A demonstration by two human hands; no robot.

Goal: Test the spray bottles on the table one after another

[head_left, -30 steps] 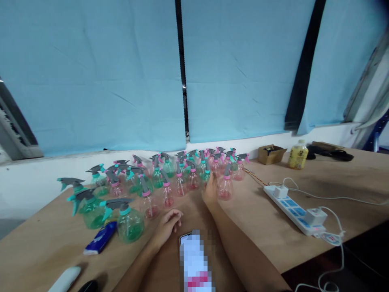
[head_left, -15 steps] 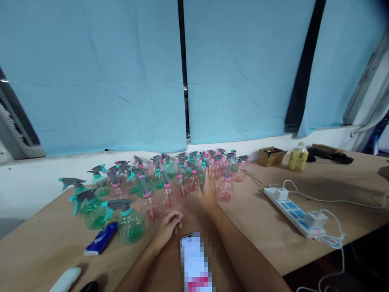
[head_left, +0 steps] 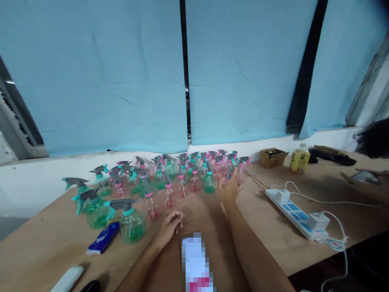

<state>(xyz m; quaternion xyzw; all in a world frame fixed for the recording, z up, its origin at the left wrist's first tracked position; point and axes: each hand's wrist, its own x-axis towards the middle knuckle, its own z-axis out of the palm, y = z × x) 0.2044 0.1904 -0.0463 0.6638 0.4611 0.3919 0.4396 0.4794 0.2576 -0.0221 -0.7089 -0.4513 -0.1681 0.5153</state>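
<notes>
My right hand (head_left: 230,190) is wrapped about a pink spray bottle (head_left: 228,173) at the right front of the group. The bottle's grey and pink sprayer shows above the fingers, and the hand hides its body. Just left of that hand stands a green spray bottle (head_left: 209,181). On the table rests my left hand (head_left: 170,228), holding nothing, its fingers loosely bent and slightly apart. Nearest to it is another pink spray bottle (head_left: 152,207). Several more pink and green spray bottles crowd upright toward the wall, including a large green one (head_left: 132,227) at the front left.
Between my forearms lies a phone (head_left: 196,259), its screen blurred. A blue tube (head_left: 103,239) is at left. To the right are a power strip (head_left: 293,213) with cords, a small cardboard box (head_left: 272,157) and a yellow drink bottle (head_left: 299,158). Another person's hand (head_left: 366,187) holds a phone.
My right hand has moved right, from the green spray bottle to the pink one, and closed round it. My left hand stays put. Another person has come into view at right.
</notes>
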